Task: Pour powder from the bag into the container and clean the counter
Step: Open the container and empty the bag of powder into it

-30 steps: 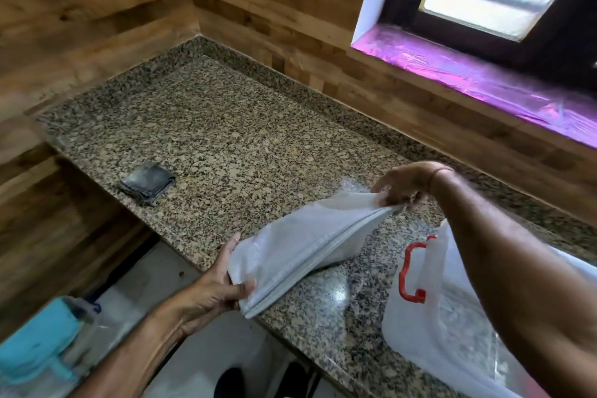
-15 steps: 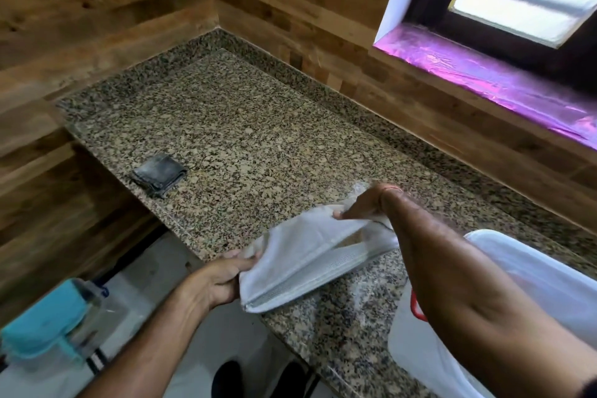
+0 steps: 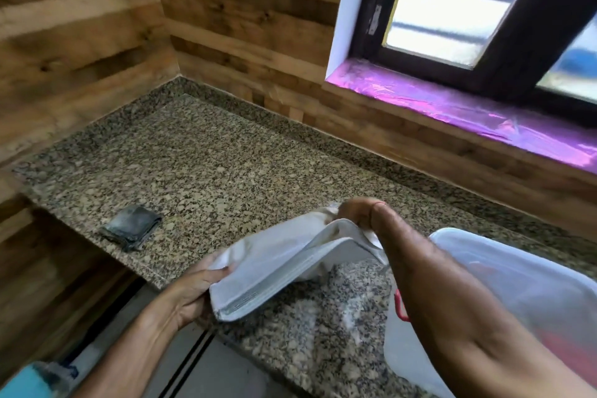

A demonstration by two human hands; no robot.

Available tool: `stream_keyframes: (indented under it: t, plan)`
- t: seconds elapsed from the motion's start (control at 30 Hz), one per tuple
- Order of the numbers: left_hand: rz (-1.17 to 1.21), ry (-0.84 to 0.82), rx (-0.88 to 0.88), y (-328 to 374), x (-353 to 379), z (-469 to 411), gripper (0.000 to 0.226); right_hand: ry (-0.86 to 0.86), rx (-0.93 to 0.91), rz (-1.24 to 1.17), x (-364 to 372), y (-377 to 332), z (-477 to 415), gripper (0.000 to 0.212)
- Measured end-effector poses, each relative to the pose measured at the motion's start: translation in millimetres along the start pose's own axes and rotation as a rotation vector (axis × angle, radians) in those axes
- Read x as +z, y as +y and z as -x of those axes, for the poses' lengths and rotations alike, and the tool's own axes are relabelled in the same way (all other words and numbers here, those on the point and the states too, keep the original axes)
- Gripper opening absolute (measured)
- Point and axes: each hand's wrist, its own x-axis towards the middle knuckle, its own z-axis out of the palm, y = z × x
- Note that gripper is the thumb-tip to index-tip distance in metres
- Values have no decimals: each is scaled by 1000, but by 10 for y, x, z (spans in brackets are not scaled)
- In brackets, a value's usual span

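**Bag held over the counter edge**

My left hand [image 3: 190, 292] grips the bag's [image 3: 277, 265] near end; my right hand [image 3: 357, 212] pinches the far end, I think, fingers partly hidden by cloth. The bag sags between them above the counter [image 3: 210, 168]. My right forearm covers part of the container [image 3: 523, 287] beside it. A dark cloth [image 3: 130, 231] lies well left, and pale powder [image 3: 349, 313] dusts the granite.

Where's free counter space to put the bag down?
Free: the wide counter stretch between the corner walls, the folded dark cloth and the bag. Also a smaller patch beyond the right hand, toward the window wall. Crowded: the front right, where both hands, including the left hand, bag and container bunch.
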Motion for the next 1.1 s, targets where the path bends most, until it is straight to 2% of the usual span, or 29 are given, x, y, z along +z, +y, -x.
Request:
stream_keyframes:
  t: [0.03,0.13,0.2,0.27,0.37,0.43,0.5,0.57,0.6,0.73,0.87,0.93,1.1]
  plan:
    - [-9,-23,32,173,29,51,120,52,-16,-24,-81,-80,260,19]
    - [-65,-65,150,609,143,76,122,260,-102,-70,-424,-160,702,25]
    - [-94,-105,241,856,280,61,120,386,-138,-157,-649,-163,1079,16]
    - [-123,-150,345,1106,523,89,120,481,-155,-267,-835,-44,1401,12]
    - [-157,-228,461,1378,925,85,120,623,-202,-429,-1009,169,1941,23]
    - [-198,-286,532,1479,1258,61,119,725,-190,-520,-1038,424,2273,22]
    - [-232,-344,596,1492,1584,19,108,785,-221,-616,-1019,703,2524,16]
    - [-248,-370,643,1403,1911,-16,82,825,-233,-754,-942,967,2718,10]
    - [-260,-387,671,1315,2097,-41,77,858,-240,-826,-879,1121,2823,11]
    - [-339,-368,726,893,2643,-182,75,930,-246,-989,-589,1688,2954,24]
    - [-406,-319,764,460,3098,-171,76,982,-330,-1110,-272,2242,2908,14]
    - [-489,-287,805,241,3197,-157,70,1010,-416,-1190,-73,2453,2834,17]
    - [-806,-145,937,-204,3172,-130,78,996,-505,-1255,375,2766,2740,27]
